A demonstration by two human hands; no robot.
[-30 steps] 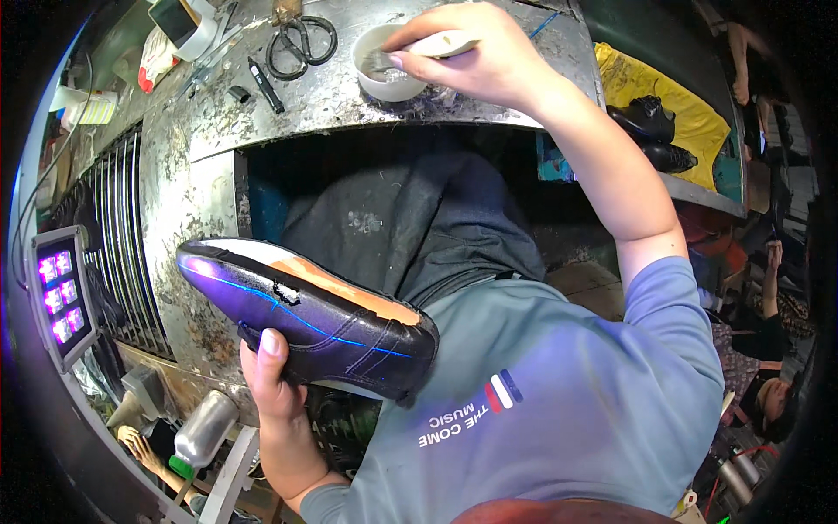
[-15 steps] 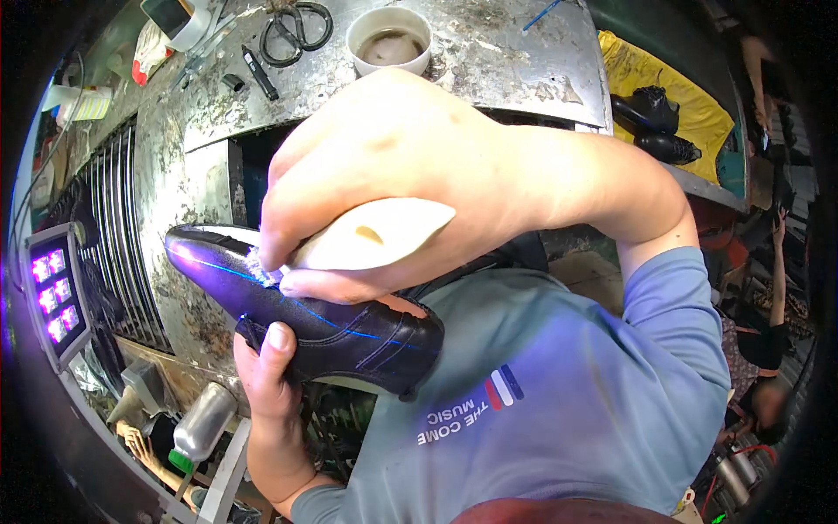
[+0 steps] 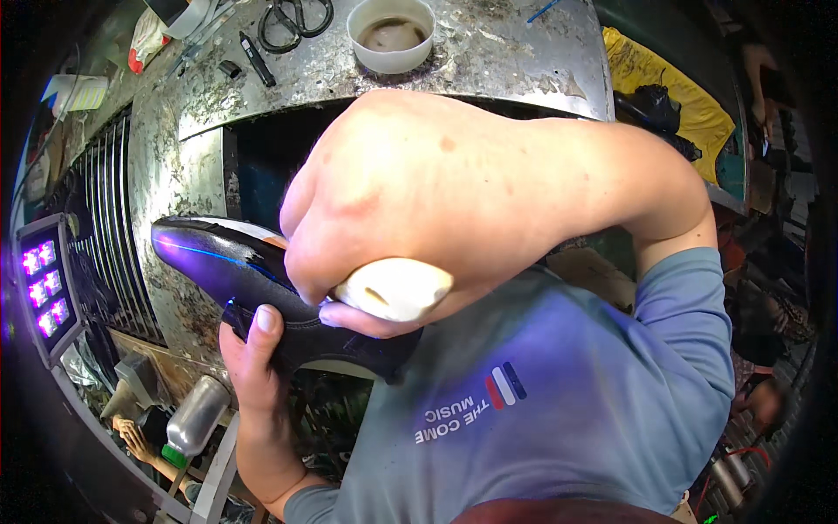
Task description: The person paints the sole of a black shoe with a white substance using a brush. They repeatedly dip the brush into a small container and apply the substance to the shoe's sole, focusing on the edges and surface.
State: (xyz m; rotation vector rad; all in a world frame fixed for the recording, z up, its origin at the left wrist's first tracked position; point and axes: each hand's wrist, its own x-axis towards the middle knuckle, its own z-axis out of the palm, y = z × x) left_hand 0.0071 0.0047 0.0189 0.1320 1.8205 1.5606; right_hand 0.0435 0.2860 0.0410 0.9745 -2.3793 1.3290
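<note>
A black leather shoe [image 3: 205, 255] lies on its side across the front of me, its toe pointing left. A thin blue line runs along its side, and a pale strip shows by its sole edge. My left hand [image 3: 253, 354] grips the shoe from below, with the thumb up against its side. Over the shoe's middle, my right hand [image 3: 393, 192] is closed round a brush [image 3: 397, 288] with a thick cream handle. The handle's end sticks out of the fist; the bristles are hidden behind my fingers. The heel part is partly covered by my right hand.
A white bowl [image 3: 391, 39] of brownish liquid, black scissors [image 3: 294, 24] and a black marker [image 3: 257, 59] lie on the stained metal bench [image 3: 489, 70]. At left stand a purple-lit lamp [image 3: 48, 288] and a metal bottle [image 3: 199, 419]. A yellow sheet [image 3: 663, 79] lies at far right.
My right hand with the brush has moved right and nearer to me along the shoe, away from the toe. The bristles, seen before, are now hidden. The shoe has shifted slightly left.
</note>
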